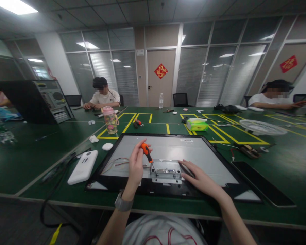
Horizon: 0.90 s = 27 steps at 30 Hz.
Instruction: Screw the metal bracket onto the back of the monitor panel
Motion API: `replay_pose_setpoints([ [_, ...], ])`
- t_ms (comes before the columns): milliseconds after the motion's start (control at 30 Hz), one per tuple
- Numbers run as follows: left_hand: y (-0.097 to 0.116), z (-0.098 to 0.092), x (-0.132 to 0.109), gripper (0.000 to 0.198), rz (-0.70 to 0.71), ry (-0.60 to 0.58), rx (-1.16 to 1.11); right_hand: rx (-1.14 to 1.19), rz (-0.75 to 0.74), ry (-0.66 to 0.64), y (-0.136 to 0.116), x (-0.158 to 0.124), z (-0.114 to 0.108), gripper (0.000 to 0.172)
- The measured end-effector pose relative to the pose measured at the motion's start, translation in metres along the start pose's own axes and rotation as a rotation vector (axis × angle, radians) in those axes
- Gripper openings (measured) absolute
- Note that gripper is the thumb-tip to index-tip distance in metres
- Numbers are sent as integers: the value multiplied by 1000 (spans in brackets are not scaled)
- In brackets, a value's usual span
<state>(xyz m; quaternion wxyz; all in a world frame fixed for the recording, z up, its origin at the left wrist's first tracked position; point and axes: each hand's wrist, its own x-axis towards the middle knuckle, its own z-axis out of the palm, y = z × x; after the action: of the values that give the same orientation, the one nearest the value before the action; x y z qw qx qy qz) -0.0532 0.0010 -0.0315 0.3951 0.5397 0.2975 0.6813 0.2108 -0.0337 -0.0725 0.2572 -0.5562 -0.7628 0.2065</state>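
A flat display panel (209, 160) with a black frame lies on the table, its grey back facing up. A metal bracket (167, 181) with a row of connectors sits at its near middle. My left hand (136, 163) is closed around the orange and black handle of a screwdriver (147, 152). The screwdriver slants down, its tip at the bracket's left end. My right hand (197, 175) lies at the bracket's right end, fingers stretched out and apart. Between its fingers and thumb is a dark area I cannot make out. Thin wires (121, 163) lie on the panel's left part.
A white power bank (83, 167) lies left of the panel, a black slab (262, 183) right of it. Beyond stand a pink-lidded bottle (110, 120), a green tissue pack (197, 125) and a computer case (38, 100). Pliers (137, 123) lie farther back. Other people sit across the table.
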Motion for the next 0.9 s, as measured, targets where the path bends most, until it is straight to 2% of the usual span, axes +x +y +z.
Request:
replay_pose_setpoints([
  [167,3,0,0,28,138,90,138,-5,4,-5,-1,0,-1,60],
  [433,3,2,0,36,9,37,11,-8,-11,13,4,0,3,58],
  [633,3,2,0,30,78,93,120,-10,10,-3,2,0,1,60],
  [800,2,0,0,35,-1,52,26,-3,10,5,1,0,1,59],
  [900,4,0,0,31,64,59,84,-5,12,-2,1,0,1,59],
])
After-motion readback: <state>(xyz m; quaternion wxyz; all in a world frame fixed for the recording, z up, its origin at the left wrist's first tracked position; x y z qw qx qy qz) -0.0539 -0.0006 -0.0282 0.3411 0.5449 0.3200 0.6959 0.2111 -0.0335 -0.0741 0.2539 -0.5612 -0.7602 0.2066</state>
